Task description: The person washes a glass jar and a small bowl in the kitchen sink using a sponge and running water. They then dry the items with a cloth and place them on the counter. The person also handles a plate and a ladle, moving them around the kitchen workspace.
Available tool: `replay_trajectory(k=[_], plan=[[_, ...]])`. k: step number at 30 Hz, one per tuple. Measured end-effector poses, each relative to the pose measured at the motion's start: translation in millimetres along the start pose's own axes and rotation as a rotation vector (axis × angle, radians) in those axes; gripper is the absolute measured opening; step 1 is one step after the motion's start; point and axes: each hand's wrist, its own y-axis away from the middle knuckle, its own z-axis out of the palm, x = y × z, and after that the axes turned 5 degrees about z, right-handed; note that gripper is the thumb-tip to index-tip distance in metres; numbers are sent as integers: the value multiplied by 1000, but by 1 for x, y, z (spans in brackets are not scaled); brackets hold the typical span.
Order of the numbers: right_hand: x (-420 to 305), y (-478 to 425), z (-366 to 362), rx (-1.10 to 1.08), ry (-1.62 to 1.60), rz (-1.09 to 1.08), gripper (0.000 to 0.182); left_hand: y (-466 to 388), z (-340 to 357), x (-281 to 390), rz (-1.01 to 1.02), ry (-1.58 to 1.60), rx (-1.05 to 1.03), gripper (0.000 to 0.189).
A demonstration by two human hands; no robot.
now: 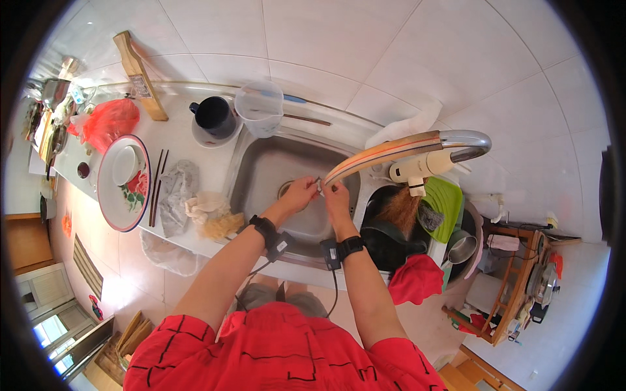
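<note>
Over the stainless steel sink [264,161], my left hand [298,193] and my right hand [337,199] come close together. Between their fingertips they pinch a small greyish-white item [320,186], too small to identify. Just above my right fingers ends a tan striped hose [381,156] fitted on the chrome faucet spout [464,139]; whether water runs from it cannot be told. Part of the sink drain [284,189] shows behind my left hand. Each wrist wears a black strap with a small wired box.
Left on the counter are an enamel basin [110,195] holding a white bowl [125,165], chopsticks [155,190], wet cloths [208,207] and a dark mug [215,117]. A plastic measuring jug [259,110] stands behind the sink. To the right are a black pan [386,244], green board [442,207] and red cloth [417,279].
</note>
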Motion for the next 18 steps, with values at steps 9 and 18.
replay_trajectory(k=[9, 18], plan=[[21, -2, -4, 112, 181, -158, 21, -4, 11, -12, 83, -302, 113, 22], [26, -16, -10, 166, 205, -115, 19, 0, 20, -7, 106, -99, 77, 28]])
